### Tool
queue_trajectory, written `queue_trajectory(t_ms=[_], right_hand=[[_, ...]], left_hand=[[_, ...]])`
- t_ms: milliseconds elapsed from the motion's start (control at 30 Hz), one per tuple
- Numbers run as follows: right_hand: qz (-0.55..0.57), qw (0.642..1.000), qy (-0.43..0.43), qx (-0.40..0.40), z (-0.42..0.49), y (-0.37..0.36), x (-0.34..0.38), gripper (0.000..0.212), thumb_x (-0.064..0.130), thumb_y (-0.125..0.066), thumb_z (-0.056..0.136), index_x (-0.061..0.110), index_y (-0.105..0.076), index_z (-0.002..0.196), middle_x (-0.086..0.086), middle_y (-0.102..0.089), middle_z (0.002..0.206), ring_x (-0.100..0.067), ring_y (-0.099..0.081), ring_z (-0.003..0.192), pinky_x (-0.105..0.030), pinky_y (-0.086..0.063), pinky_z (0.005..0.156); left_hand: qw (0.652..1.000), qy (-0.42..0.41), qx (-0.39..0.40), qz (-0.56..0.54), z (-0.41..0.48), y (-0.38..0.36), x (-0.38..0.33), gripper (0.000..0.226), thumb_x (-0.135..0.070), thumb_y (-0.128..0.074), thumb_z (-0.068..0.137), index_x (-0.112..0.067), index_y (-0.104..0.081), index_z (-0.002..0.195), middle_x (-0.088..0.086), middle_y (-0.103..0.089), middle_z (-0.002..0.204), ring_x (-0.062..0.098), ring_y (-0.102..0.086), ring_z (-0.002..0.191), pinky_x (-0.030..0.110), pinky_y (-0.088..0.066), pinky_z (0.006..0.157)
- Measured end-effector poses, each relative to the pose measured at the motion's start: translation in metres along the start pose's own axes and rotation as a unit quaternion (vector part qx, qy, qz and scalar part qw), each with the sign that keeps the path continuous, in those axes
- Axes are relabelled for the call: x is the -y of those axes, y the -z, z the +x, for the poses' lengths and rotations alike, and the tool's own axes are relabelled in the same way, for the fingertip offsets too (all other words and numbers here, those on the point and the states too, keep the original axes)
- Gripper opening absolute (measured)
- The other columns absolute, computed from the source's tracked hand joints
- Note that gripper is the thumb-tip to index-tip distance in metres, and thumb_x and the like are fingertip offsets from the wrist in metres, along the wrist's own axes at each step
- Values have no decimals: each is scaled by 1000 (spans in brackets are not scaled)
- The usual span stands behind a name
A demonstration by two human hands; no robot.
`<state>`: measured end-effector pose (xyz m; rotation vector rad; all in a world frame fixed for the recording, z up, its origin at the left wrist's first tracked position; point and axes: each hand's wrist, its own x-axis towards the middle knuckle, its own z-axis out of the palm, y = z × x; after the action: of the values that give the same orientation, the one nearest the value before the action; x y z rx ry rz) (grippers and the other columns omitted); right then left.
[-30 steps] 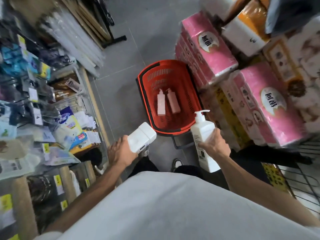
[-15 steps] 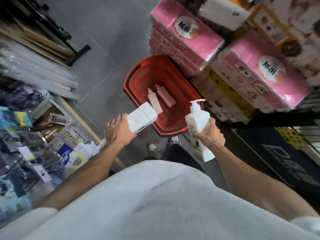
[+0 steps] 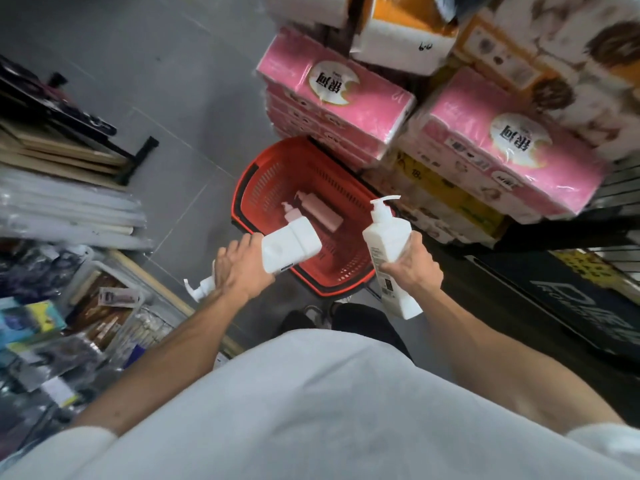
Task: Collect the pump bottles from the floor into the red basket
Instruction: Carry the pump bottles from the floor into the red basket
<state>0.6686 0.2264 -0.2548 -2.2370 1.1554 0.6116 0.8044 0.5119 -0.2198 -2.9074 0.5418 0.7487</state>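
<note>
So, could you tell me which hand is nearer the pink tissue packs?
Right. The right hand is close beside the packs; the left hand is farther, across the basket.

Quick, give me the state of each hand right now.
Left hand: closed, gripping the sideways bottle.
Right hand: closed, gripping the upright bottle.

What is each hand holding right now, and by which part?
The left hand grips a tipped pump bottle round its body near the pump end. The right hand grips an upright pump bottle round the middle of its body.
</note>
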Motion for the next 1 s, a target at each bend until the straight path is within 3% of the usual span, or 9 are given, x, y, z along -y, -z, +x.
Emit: queue_trajectory(t_ms=[233, 367, 500, 667, 900, 1000], right_hand=[[3, 1000, -10, -4, 29, 2, 23, 72, 45, -82, 67, 28, -29, 113, 3, -57, 99, -25, -62, 85, -43, -54, 75], [9, 1000, -28, -8, 37, -1, 36, 76, 44, -82, 68, 29, -30, 120, 3, -58, 102, -25, -64, 86, -45, -56, 74], [20, 998, -60, -15, 41, -9, 50, 79, 43, -82, 69, 27, -31, 127, 3, -58, 105, -23, -62, 87, -37, -48, 68], [38, 993, -106, -23, 45, -29, 68, 80, 45, -81, 68, 28, -30, 128, 2, -60, 110, -28, -65, 94, -38, -45, 72], [90, 985, -147, -32, 61, -68, 96, 74, 44, -79, 65, 28, -31, 119, 4, -56, 102, -28, -59, 89, -41, -45, 75], [116, 980, -157, -27, 71, -84, 103, 72, 42, -79, 66, 27, -34, 119, 5, -55, 102, -27, -49, 85, -40, -40, 76]], left_hand=[[998, -48, 9, 31, 48, 11, -3, 71, -42, -80, 68, -19, -49, 128, 5, -60, 120, 30, -59, 106, 43, -43, 91], [993, -94, 14, 64, 80, 17, 3, 64, -39, -77, 69, -19, -50, 123, 3, -59, 116, 29, -58, 104, 41, -43, 88], [985, -147, 21, 90, 118, 17, 11, 61, -40, -77, 68, -20, -50, 119, 1, -59, 112, 29, -59, 100, 41, -43, 85], [965, -219, 27, 138, 167, 11, 24, 58, -33, -76, 64, -21, -53, 116, 0, -61, 107, 28, -60, 95, 42, -45, 81], [929, -305, 57, 202, 218, -12, 21, 76, -33, -76, 66, -18, -46, 135, 3, -56, 132, 28, -59, 105, 40, -42, 84], [920, -322, 63, 214, 235, -28, 19, 74, -36, -75, 69, -17, -46, 134, 3, -56, 129, 27, -57, 107, 39, -41, 84]])
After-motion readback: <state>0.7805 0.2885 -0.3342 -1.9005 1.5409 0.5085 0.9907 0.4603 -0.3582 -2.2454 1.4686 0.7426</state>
